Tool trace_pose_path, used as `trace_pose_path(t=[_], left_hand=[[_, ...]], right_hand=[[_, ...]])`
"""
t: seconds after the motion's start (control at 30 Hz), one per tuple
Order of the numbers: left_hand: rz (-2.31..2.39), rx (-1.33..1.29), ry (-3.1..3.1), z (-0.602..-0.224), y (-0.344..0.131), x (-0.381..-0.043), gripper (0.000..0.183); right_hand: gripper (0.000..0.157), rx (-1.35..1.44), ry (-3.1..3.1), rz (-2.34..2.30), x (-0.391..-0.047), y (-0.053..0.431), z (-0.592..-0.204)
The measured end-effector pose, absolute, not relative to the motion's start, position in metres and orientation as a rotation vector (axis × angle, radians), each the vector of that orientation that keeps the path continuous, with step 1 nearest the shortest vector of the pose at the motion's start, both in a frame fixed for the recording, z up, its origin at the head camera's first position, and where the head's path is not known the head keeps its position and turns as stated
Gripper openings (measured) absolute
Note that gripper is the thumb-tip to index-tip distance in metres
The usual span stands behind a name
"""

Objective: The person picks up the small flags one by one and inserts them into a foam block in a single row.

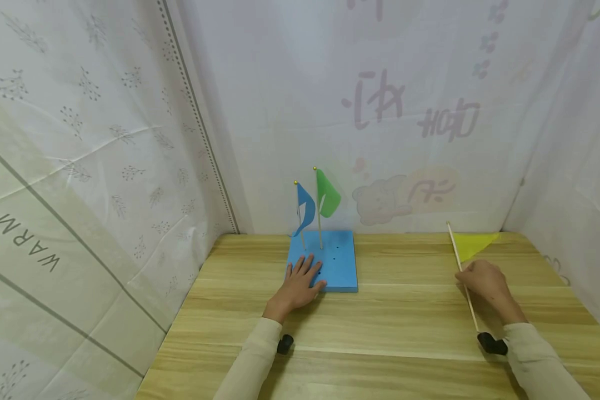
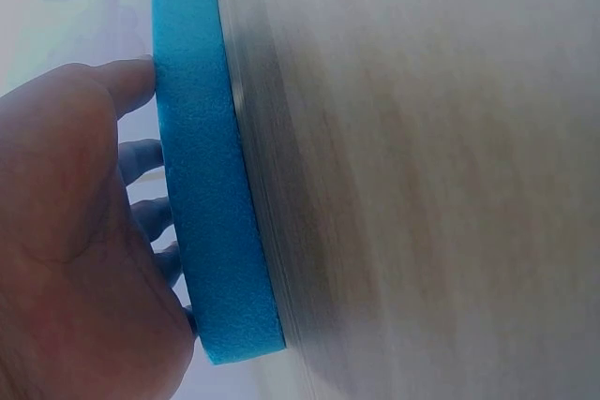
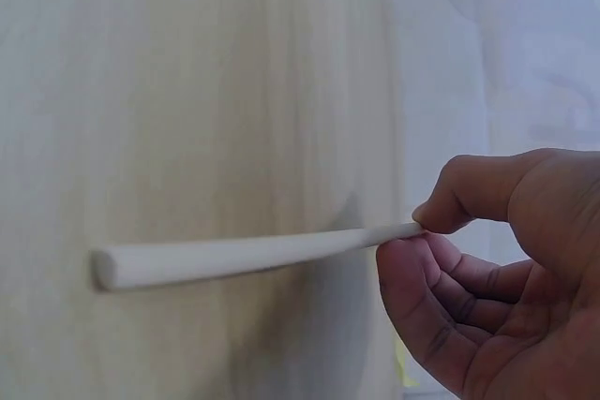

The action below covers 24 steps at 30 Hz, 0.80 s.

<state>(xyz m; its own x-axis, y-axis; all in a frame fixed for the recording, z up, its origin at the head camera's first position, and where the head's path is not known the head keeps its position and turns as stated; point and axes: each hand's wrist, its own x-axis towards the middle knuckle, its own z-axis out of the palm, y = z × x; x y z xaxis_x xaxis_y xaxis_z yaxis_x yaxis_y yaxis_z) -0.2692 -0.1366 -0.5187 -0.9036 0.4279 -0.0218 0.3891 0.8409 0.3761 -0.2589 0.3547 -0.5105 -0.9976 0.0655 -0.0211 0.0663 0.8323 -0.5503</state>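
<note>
In the head view a blue foam block [image 1: 344, 272] with small dark holes lies at the table's back, left of centre. A blue flag [image 1: 307, 204] and a green flag [image 1: 328, 194] stand upright in it on thin sticks. My left hand [image 1: 300, 283] rests on the block's front left part, fingers spread; its fingertips [image 2: 138, 81] touch the top face in the left wrist view. At the right, my right hand [image 1: 484, 279] pinches the stick of a yellow flag [image 1: 472, 244] between thumb and fingers. The stick's blunt lower end [image 3: 117, 267] points away from the hand in the right wrist view.
The wooden table [image 1: 395, 333] has patterned cloth [image 1: 280, 111] hanging behind it and at both sides. A black wrist device [image 1: 492, 343] sits by my right sleeve, and another black piece [image 1: 285, 344] by the left sleeve.
</note>
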Motion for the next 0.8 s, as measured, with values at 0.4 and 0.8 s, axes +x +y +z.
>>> trace_pose_path(t=[0.4,0.8], left_hand=[[0.572,0.652,2.915,-0.517,-0.137,-0.268,0.065],[0.566,0.653,2.91,-0.518,-0.137,-0.269,0.065]], right_hand=[[0.04,0.045,2.983,-0.93,-0.263,0.328,-0.489],[0.029,-0.021,3.001,-1.055,-0.269,0.295,-0.461]])
